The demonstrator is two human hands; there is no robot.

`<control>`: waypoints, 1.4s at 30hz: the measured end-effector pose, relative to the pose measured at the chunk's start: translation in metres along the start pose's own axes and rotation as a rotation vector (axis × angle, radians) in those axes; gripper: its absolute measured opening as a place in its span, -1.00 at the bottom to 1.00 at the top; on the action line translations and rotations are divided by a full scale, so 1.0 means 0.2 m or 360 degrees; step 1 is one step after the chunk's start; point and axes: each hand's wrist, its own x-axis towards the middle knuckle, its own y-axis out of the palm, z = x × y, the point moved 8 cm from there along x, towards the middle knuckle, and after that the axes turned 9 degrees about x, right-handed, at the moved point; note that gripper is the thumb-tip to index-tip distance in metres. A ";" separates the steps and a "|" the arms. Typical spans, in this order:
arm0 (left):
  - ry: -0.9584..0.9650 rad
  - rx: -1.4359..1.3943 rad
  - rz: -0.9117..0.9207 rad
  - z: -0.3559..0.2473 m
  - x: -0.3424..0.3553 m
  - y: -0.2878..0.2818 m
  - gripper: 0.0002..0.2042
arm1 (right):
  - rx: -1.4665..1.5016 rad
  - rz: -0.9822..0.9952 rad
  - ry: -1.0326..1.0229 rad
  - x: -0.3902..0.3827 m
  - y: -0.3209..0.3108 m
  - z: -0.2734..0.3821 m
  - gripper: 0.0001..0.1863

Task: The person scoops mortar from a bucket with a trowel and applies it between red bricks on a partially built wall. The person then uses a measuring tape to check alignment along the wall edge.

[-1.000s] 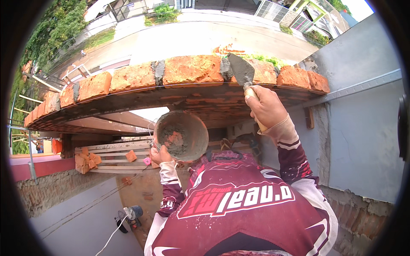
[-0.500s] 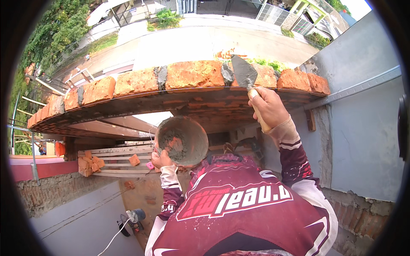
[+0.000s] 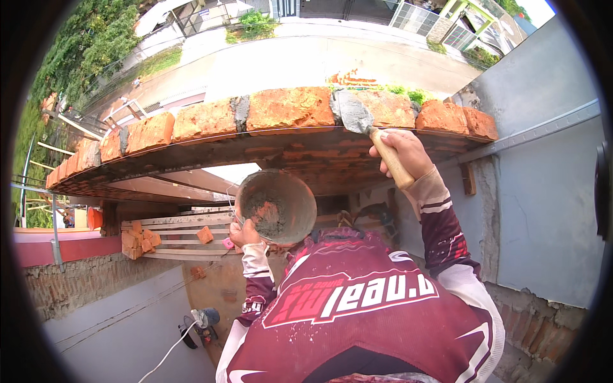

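Note:
In my right hand [image 3: 406, 153] is a pointing trowel [image 3: 355, 113], gripped by its wooden handle. Its grey, mortar-smeared blade lies at the mortar joint between two bricks near the right half of the wall top. My left hand [image 3: 245, 233] holds the rim of a round bucket [image 3: 295, 210] against my front. Grey mortar [image 3: 271, 220] and a reddish patch show inside the bucket. A course of orange bricks [image 3: 290, 108] runs across the wall, with grey mortar in several upright joints.
A taut string [image 3: 211, 136] follows the near brick edge. Wooden slats [image 3: 185, 239] and broken brick pieces [image 3: 136, 242] lie below on the left. At the right stands a grey wall [image 3: 543, 191] with a metal strip. Beyond the bricks, far below, runs a street [image 3: 274, 60].
My right hand has turned the trowel, and its blade has moved left and lower onto the joint between the bricks. My left hand still holds the bucket, which appears slightly shifted right.

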 end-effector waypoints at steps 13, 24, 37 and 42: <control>0.0014 -0.0154 0.0099 -0.20 -0.04 0.09 -0.83 | -0.1601 0.0587 -0.0407 -0.16 0.11 -0.29 -0.65; 0.0657 0.0189 0.0312 -0.46 -0.13 0.20 -0.92 | -0.2647 0.0268 -0.1307 0.14 0.76 -0.88 -0.62; 0.0386 -0.0136 0.0378 -0.43 -0.01 0.16 -0.76 | -0.2969 0.0820 -0.1372 0.00 1.01 -0.81 -0.81; 0.0343 -0.0065 0.0358 -0.48 0.02 0.14 -0.74 | -0.2846 0.1072 -0.1274 0.10 0.94 -0.82 -0.86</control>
